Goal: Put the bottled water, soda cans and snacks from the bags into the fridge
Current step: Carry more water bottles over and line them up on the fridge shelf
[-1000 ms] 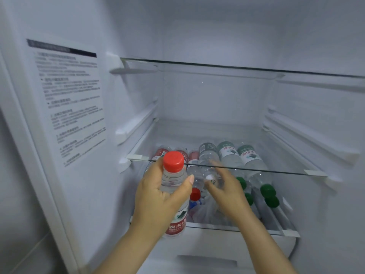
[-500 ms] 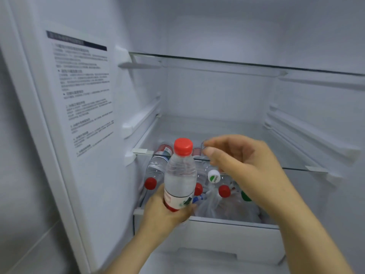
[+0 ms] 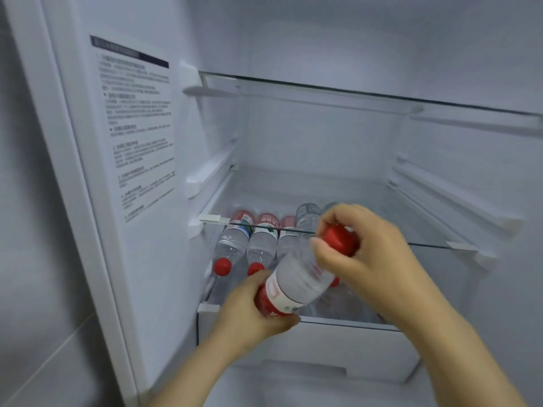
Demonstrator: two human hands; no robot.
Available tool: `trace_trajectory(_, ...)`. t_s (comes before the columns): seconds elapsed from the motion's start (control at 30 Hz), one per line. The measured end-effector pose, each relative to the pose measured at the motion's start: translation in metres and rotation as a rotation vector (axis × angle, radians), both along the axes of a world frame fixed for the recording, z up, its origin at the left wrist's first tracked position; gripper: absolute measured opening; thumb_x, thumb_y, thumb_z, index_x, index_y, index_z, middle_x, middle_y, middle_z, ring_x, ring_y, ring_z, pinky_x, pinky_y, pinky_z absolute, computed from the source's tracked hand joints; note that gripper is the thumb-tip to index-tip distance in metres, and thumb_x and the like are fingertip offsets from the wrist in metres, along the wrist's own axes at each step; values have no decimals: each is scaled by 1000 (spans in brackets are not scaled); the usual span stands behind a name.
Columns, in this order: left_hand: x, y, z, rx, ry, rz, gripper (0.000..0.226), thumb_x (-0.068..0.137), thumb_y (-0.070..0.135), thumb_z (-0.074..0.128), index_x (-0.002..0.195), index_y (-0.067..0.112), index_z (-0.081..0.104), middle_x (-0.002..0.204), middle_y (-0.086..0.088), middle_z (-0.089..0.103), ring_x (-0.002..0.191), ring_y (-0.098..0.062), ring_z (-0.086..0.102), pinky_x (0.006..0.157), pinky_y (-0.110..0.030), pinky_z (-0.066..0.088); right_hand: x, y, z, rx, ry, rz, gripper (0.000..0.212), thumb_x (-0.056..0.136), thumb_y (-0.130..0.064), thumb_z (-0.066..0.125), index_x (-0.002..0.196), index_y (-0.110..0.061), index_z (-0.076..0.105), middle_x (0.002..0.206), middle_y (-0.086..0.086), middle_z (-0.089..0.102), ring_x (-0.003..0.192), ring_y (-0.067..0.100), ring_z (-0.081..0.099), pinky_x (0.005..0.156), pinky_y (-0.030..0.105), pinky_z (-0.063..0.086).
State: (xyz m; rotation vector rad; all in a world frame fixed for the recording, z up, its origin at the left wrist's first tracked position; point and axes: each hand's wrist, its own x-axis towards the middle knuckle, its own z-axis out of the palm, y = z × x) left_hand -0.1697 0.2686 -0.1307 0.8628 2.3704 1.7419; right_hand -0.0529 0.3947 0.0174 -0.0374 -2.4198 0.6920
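Note:
A clear water bottle [image 3: 296, 279] with a red cap and red label is tilted, cap up and to the right, in front of the open fridge. My left hand [image 3: 252, 315] grips its base from below. My right hand [image 3: 370, 259] curls round its cap end. Behind it, several water bottles [image 3: 235, 242] lie side by side in the lower compartment, red caps toward me, under a glass shelf [image 3: 426, 245]. My right hand hides the bottles on the right side.
A second glass shelf [image 3: 323, 89] sits higher up, bare. The fridge's left inner wall carries a printed text sticker [image 3: 138, 127]. A white drawer front [image 3: 323, 345] runs below the bottles. Shelf rails [image 3: 458, 195] line the right wall.
The held bottle has gone from upright to tilted, cap to the right. My right hand moved from above the stored bottles onto its cap end. The view shifted left.

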Motion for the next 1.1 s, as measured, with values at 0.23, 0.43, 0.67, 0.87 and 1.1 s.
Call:
trace_trajectory(0.23, -2, 6, 0, -118, 110, 53, 86, 44, 35, 92, 117, 43, 46, 114, 24, 42, 105, -2, 49, 89, -19, 39, 46, 46, -69, -593, -69, -213, 12, 81, -16, 73, 76, -14, 62, 55, 5, 58, 47, 15, 53, 46, 35, 49)
trace_trajectory(0.43, -4, 6, -2, -172, 29, 91, 108, 38, 35, 93, 131, 33, 39, 127, 9, 39, 109, -10, 50, 95, -32, 46, 49, 55, -111, -623, -436, -232, 25, 81, -42, 70, 103, -33, 62, 77, -2, 66, 50, 5, 56, 49, 19, 47)
trace_trajectory(0.67, -11, -8, 8, 126, -156, 160, 58, 61, 4, 86, 109, 20, 59, 104, 5, 65, 95, -14, 63, 76, -26, 51, 41, 41, -112, -759, -544, -55, 41, 70, -55, 64, 97, -24, 69, 75, 5, 73, 42, 12, 35, 39, 20, 27)
trace_trajectory(0.87, -16, -11, 37, 213, 15, 149, 46, 77, 8, 76, 111, 33, 58, 111, 14, 64, 105, -8, 61, 91, -27, 47, 37, 34, -113, -892, -412, -25, 42, 80, -47, 55, 86, -7, 67, 47, -7, 59, 34, 6, 30, 38, 18, 23)
trace_trajectory(1.1, -25, 11, 30, 188, 33, 73, 54, 85, 2, 65, 132, 24, 47, 130, 9, 50, 122, -7, 48, 83, -8, 41, 2, -4, -118, -1462, -227, 59, 41, 88, -30, 60, 112, 4, 61, 88, 19, 72, 41, 6, 39, 36, 14, 33)
